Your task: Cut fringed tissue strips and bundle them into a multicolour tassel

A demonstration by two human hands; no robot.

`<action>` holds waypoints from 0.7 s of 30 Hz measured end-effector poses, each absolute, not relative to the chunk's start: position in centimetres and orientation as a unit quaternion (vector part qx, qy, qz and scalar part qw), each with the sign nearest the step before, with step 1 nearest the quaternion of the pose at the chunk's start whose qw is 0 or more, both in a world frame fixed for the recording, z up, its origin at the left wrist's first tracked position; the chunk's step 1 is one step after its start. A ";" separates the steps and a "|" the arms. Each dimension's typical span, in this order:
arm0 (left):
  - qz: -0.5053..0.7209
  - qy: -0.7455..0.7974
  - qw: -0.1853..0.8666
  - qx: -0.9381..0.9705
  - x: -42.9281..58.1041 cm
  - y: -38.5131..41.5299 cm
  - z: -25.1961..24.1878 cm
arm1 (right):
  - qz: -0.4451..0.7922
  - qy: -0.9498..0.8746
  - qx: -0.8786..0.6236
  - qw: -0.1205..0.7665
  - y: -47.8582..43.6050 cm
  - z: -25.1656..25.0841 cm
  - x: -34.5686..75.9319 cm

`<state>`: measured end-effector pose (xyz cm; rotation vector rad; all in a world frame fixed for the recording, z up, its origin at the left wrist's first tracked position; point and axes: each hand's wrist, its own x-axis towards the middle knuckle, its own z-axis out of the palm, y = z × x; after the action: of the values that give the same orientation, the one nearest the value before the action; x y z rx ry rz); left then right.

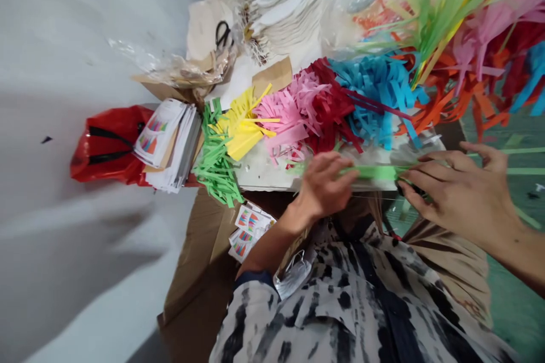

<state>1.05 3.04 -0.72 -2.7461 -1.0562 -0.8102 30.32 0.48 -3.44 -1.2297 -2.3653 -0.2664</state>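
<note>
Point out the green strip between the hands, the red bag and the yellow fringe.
Green strip (377, 172): head view, on its exposed middle stretch.
Red bag (107, 146): head view, on its side, between the black straps.
Yellow fringe (243, 131): head view, mid-bunch.

Cool indoor light, soft detail.
Broad soft shadows darken the wall (80, 62) at lower left; glints mark the bag (100, 146) and plastic (142, 58); the green strip (375, 172) and upper-right streamers (440, 8) look smeared; wide-angle distortion stretches the edges.
</note>
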 end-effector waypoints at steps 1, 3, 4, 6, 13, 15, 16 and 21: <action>-0.242 -0.306 0.037 -0.920 2.3 3.1 -1.0 | -0.103 -0.860 -0.447 0.222 0.7 -3.3 30.1; -0.173 -0.277 0.023 -0.945 4.5 3.1 -1.6 | -0.113 -0.866 -0.438 0.214 1.0 -3.1 30.0; -0.139 -0.280 0.018 -0.950 5.3 3.1 -1.8 | -0.118 -0.868 -0.432 0.213 1.2 -3.0 30.0; -0.096 -0.306 0.013 -0.947 6.1 3.2 -2.0 | -0.120 -0.872 -0.424 0.210 1.4 -2.9 30.1; -0.090 -0.342 -0.047 -0.934 5.5 3.8 -1.8 | -0.081 -0.864 -0.456 0.198 1.5 -3.8 30.4; -0.099 -0.357 -0.064 -0.926 5.3 4.1 -2.1 | -0.092 -0.858 -0.466 0.196 1.5 -4.3 30.5; -0.103 -0.365 -0.071 -0.923 5.2 4.3 -2.2 | -0.099 -0.857 -0.470 0.189 1.5 -4.5 30.5; -0.110 -0.387 -0.082 -0.912 4.6 4.6 -2.6 | -0.093 -0.846 -0.490 0.188 1.6 -4.8 30.7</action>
<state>4.58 4.60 -2.62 -3.0248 -1.2836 -0.3653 30.66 1.57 -4.79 -1.3794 -2.3809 -0.2604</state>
